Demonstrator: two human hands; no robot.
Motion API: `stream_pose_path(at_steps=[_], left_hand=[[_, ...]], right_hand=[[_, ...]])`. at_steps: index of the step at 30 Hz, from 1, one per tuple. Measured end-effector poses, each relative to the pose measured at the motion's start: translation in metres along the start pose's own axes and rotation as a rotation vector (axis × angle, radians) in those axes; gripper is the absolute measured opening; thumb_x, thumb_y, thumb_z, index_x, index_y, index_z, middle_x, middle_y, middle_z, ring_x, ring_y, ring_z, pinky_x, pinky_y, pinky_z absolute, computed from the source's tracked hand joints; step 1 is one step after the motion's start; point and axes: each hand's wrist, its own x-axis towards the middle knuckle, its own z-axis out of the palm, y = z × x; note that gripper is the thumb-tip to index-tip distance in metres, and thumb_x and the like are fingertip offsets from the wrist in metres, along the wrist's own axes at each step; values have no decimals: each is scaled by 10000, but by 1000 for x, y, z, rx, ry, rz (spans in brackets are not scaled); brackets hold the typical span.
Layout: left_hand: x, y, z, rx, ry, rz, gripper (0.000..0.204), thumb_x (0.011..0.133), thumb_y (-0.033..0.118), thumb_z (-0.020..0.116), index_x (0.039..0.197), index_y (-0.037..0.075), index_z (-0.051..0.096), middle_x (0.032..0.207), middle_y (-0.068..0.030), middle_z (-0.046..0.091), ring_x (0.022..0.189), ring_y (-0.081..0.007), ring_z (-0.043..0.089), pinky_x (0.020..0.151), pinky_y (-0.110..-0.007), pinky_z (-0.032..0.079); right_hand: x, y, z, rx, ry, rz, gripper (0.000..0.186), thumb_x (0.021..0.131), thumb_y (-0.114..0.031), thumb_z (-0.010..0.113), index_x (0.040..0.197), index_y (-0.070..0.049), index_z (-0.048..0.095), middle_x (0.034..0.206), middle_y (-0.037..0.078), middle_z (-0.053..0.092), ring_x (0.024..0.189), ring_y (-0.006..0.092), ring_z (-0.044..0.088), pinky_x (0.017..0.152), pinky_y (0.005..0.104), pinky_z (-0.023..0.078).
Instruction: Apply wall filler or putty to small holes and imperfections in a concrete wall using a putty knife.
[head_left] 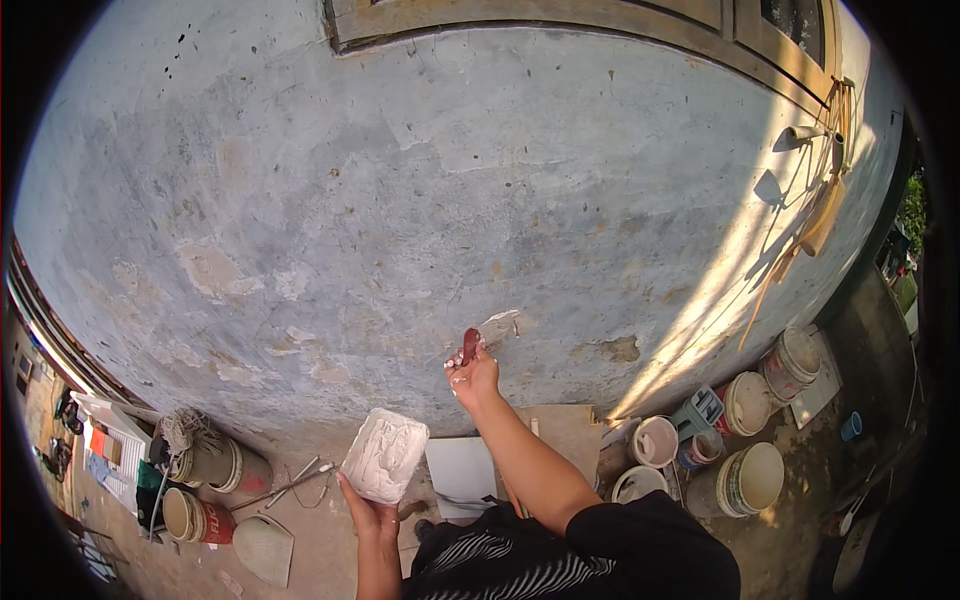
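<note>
My right hand (474,380) is raised to the worn blue-grey wall (420,220), its fingers closed around the dark red handle of a putty knife (470,346). White paste smears the fingers. The knife's blade is hard to make out against the wall. Just right of the handle, a fresh white patch (498,322) marks the surface. Lower and to the left, my left hand (372,512) grips the near end of a shallow white rectangular tray (421,432). Thick white putty (385,455) covers the inside of that tray, which is tilted toward me.
Stained buckets (755,478) cluster on the ground at right. More buckets (213,522) stand at left, near a pale board (263,552) and thin rods (290,485). A grey panel (460,470) lies at the wall's foot. Cords and a pipe (805,132) hang at upper right, beside a wooden frame (560,14).
</note>
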Motion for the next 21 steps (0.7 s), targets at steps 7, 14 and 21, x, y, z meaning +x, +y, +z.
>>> stream_pose_path(at_steps=[7, 14, 21], left_hand=[[1, -3, 7, 21, -20, -9, 759, 972, 634, 381, 1487, 77, 340, 1497, -126, 426, 1346, -315, 458, 1074, -486, 437], [0, -7, 17, 7, -21, -33, 760, 972, 628, 389, 1486, 71, 338, 1497, -133, 424, 1347, -314, 456, 1082, -487, 432], [1, -9, 8, 0, -31, -48, 757, 972, 630, 391, 1487, 78, 340, 1506, -122, 413, 1354, -303, 447, 1093, -472, 419]], right_hand=[[-2, 13, 19, 4, 44, 52, 274, 1042, -332, 406, 972, -93, 521, 762, 59, 473, 677, 208, 437, 642, 369, 421], [-31, 11, -18, -165, -55, 48, 211, 1028, -300, 434, 1026, -102, 508, 808, 48, 482, 666, 191, 440, 645, 360, 404], [-34, -4, -21, -99, -51, -136, 218, 1033, -322, 420, 990, -124, 500, 783, 39, 461, 677, 190, 431, 669, 349, 376]])
